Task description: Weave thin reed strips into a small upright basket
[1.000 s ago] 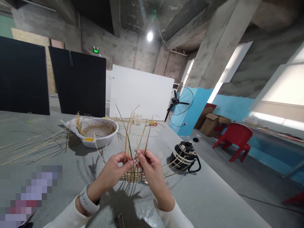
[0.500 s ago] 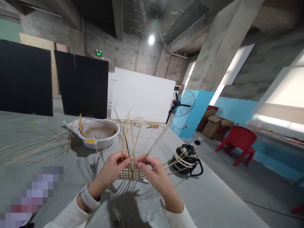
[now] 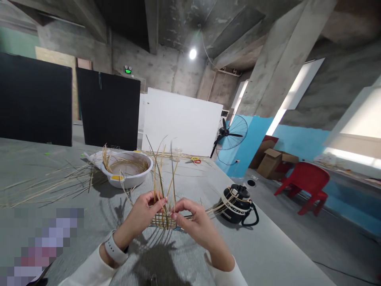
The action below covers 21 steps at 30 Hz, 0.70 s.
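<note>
On the grey table in front of me stands a partly woven basket (image 3: 162,221) of thin tan and greenish strips, with several long ends sticking up. My left hand (image 3: 148,207) pinches an upright strip (image 3: 160,176) at the basket's left side, thumb against forefinger. Across from it, my right hand (image 3: 190,216) holds another upright strip (image 3: 173,174) between thumb and fingertips, close to the woven edge. The fingers hide part of the weave. More strips run from the basket's right side toward a black jug (image 3: 236,204).
A white basin (image 3: 131,180) with coiled strips stands at the back left, loose strips (image 3: 59,180) spread beside it. Red-and-yellow scissors (image 3: 195,160) lie farther back, near a clear container (image 3: 176,154). A fan (image 3: 228,133) and a red chair (image 3: 306,182) stand beyond the table.
A strip that slanted out blurred to the right of my right hand now stands upright at its fingertips. My left hand keeps its pinch. The whole view has shifted slightly.
</note>
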Available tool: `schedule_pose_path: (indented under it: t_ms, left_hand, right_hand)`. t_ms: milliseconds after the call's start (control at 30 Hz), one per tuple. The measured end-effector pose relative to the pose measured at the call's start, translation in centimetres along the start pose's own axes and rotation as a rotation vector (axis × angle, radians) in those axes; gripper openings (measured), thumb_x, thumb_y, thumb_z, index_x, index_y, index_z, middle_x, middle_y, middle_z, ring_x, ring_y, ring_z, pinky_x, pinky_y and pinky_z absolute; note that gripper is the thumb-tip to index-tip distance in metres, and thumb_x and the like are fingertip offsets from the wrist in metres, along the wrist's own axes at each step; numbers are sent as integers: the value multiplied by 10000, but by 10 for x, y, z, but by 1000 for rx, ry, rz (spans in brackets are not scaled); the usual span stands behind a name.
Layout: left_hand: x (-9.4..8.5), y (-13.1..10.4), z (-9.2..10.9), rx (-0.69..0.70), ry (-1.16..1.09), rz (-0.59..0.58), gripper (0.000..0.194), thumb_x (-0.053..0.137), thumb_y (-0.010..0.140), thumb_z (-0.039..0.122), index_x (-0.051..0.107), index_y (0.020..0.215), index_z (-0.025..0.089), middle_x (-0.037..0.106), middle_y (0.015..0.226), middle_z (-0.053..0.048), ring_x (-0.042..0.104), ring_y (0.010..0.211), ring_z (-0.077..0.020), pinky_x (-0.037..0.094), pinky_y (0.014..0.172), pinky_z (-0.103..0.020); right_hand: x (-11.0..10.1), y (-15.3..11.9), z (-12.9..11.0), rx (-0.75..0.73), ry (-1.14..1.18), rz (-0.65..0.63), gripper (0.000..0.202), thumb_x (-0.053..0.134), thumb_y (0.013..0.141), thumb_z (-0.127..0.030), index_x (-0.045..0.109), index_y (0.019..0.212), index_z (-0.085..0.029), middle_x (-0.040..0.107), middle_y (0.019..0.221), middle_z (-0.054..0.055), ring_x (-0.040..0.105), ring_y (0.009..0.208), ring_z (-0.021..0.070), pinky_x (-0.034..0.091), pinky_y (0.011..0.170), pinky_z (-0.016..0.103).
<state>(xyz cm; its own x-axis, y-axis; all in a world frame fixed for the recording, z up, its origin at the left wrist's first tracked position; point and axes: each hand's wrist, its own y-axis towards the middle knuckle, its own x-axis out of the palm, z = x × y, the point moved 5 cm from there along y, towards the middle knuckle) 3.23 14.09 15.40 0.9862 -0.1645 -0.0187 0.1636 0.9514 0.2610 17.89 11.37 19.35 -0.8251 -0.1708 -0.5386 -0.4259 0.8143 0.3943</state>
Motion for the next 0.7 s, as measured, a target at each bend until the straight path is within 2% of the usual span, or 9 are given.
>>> schedule_pose_path:
  t_ms: [300,533,700]
  left_hand:
    - [1,1,-2,-40,-31,9,268,617,727,410,534,680,161,531,613,29,497,576,-125,397,578,-242]
    - [2,0,-3,-43,-37,15,302,614,732,444,520,678,163,514,601,38,489,570,-122,407,589,-247]
    - [3,-1,-3,-12,32,35,297,592,749,444,520,675,166,508,580,41,479,565,-129,395,578,-248]
  right_hand:
    - [0,-1,-3,-8,8,-23,118,618,795,-286,600,757,-176,602,739,-2,547,719,141,415,690,244]
    - [5,1,6,0,-34,120,165,522,859,-272,537,724,-177,540,685,-11,492,665,127,377,623,227]
    - [14,0,12,45,-150,286,175,457,884,-295,498,754,-186,547,674,4,492,629,141,360,589,243]
